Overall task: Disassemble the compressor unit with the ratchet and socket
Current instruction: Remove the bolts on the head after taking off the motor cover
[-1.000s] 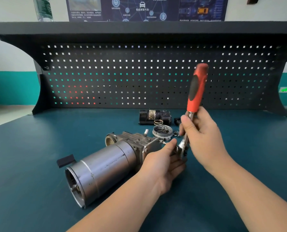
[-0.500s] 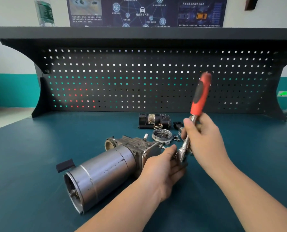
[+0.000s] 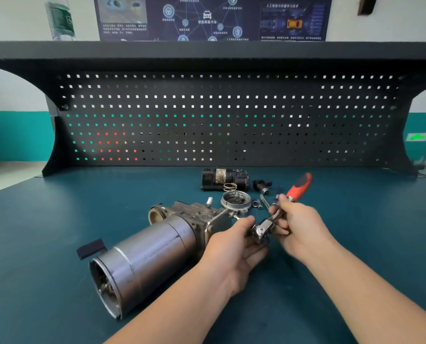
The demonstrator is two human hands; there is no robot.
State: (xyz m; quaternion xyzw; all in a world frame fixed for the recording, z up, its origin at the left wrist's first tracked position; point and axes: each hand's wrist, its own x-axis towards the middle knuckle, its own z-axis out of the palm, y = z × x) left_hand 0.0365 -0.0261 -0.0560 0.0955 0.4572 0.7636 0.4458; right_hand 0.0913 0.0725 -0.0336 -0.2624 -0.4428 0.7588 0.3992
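Observation:
The compressor unit (image 3: 147,254), a grey metal cylinder with a cast head, lies on its side on the green bench top, open end toward me at the lower left. My left hand (image 3: 234,247) sits at its right end, fingers curled around the ratchet's chrome head and socket (image 3: 261,230). My right hand (image 3: 298,227) grips the ratchet's steel shank just below the orange-and-black handle (image 3: 300,186), which slants up and to the right. The fastener under the socket is hidden by my hands.
Removed parts lie behind the unit: a round metal cover (image 3: 235,201), a copper spring (image 3: 230,186), a black motor body (image 3: 224,178), a small black fitting (image 3: 261,186) and loose bolts. A black block (image 3: 90,248) lies left. The pegboard (image 3: 219,120) walls the back.
The ratchet handle has swung down from nearly upright to a low slant toward the right, my right hand moving with it. My left hand stays at the ratchet head.

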